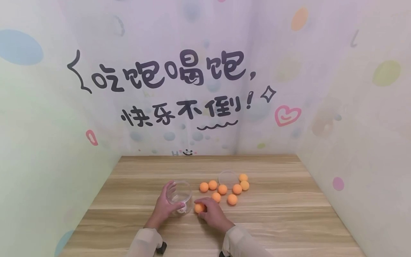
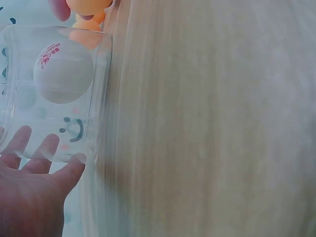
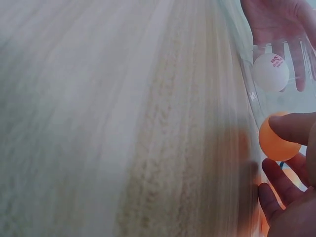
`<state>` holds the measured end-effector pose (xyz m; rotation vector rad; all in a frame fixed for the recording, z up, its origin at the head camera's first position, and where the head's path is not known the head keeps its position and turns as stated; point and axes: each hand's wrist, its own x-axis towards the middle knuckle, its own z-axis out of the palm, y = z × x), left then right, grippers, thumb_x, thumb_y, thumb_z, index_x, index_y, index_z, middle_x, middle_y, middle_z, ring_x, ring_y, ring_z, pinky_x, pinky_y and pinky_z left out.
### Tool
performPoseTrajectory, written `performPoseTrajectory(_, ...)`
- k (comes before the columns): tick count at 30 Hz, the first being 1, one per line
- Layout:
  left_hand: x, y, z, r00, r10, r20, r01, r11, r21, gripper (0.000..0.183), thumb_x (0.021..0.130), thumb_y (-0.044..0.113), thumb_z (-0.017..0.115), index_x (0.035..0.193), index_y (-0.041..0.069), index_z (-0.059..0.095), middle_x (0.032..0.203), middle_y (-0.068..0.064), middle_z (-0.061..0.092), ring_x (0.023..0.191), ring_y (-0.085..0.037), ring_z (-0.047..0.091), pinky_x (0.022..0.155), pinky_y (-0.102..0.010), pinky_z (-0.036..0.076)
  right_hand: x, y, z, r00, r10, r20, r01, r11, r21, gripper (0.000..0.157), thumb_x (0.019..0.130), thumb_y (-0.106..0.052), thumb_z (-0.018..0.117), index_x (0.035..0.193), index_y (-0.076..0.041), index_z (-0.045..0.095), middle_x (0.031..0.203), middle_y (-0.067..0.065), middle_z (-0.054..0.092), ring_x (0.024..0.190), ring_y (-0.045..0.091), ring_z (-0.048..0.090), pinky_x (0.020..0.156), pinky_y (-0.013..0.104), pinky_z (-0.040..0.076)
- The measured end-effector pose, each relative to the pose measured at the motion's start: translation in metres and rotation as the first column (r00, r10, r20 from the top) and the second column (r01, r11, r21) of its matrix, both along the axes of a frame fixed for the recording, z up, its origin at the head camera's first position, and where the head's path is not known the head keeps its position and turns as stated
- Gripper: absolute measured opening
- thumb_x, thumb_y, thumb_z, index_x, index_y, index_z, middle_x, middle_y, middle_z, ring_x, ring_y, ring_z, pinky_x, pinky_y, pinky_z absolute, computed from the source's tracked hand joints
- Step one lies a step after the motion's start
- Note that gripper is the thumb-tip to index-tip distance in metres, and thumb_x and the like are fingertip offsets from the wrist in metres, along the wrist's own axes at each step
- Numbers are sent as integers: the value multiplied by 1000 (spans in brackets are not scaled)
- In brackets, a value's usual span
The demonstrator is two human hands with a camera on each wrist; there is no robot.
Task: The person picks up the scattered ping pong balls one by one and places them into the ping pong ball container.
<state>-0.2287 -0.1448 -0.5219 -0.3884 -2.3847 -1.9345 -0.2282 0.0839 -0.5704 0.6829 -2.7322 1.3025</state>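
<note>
My left hand (image 1: 163, 207) grips a clear round jar (image 1: 179, 185) from its left side, thumb across the near wall. Through that wall shows a white ping-pong ball (image 2: 63, 74) with red print, at the bottom of the jar. Just right of the jar, my right hand (image 1: 214, 214) pinches an orange ping-pong ball (image 1: 199, 208) between thumb and fingers. In the right wrist view the thumb (image 3: 294, 127) lies over this orange ball, which is outside the jar. Whether the ball touches the jar or the table is hard to tell.
Several more orange balls (image 1: 222, 189) lie loose on the wooden table (image 1: 273, 221), beyond and right of my right hand. Among them is a clear round lid or dish (image 1: 228, 177). Printed walls (image 1: 192, 135) enclose the table at the back and sides.
</note>
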Motion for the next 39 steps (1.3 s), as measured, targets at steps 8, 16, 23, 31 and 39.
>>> performPoseTrajectory(8, 0, 0, -1, 1000, 7, -16, -7, 1000, -2, 98, 68, 3, 87, 147, -2, 28, 146, -29, 37, 133, -48, 35, 107, -60, 30, 2, 0, 3, 999, -35, 33, 37, 996, -76, 43, 80, -3, 76, 122, -11, 66, 117, 2, 64, 102, 15, 57, 87, 33, 49)
performPoseTrajectory(16, 0, 0, -1, 1000, 4, -26, -4, 1000, -6, 97, 68, 3, 87, 146, -3, 29, 146, -30, 37, 133, -49, 35, 107, -60, 30, 1, 2, 2, 998, -46, 52, 52, 992, -118, 41, 82, -6, 77, 121, -13, 66, 114, 0, 64, 95, 12, 57, 81, 30, 51)
performPoseTrajectory(23, -11, -3, -23, 999, 24, -35, -24, 1000, -1, 98, 67, 4, 88, 146, 3, 31, 146, -27, 39, 133, -47, 37, 106, -60, 31, 0, -1, 2, 995, -60, 75, 70, 987, -148, 41, 82, -9, 78, 121, -14, 66, 108, -2, 63, 91, 12, 57, 77, 27, 51)
performPoseTrajectory(31, -20, -6, -38, 999, 33, -44, -33, 999, -3, 101, 66, 14, 90, 147, 8, 30, 147, -19, 41, 134, -41, 38, 106, -58, 32, 1, -2, 5, 992, -77, 102, 99, 968, -232, 41, 82, -10, 78, 121, -12, 66, 110, 0, 62, 89, 13, 59, 73, 25, 53)
performPoseTrajectory(39, -18, -6, -37, 999, 39, -34, -40, 999, -14, 102, 66, 14, 90, 148, 9, 29, 147, -20, 41, 134, -40, 38, 106, -57, 33, 1, -2, 10, 990, -96, 105, 120, 961, -249, 42, 83, -16, 78, 123, -8, 65, 105, -2, 63, 83, 12, 59, 70, 25, 52)
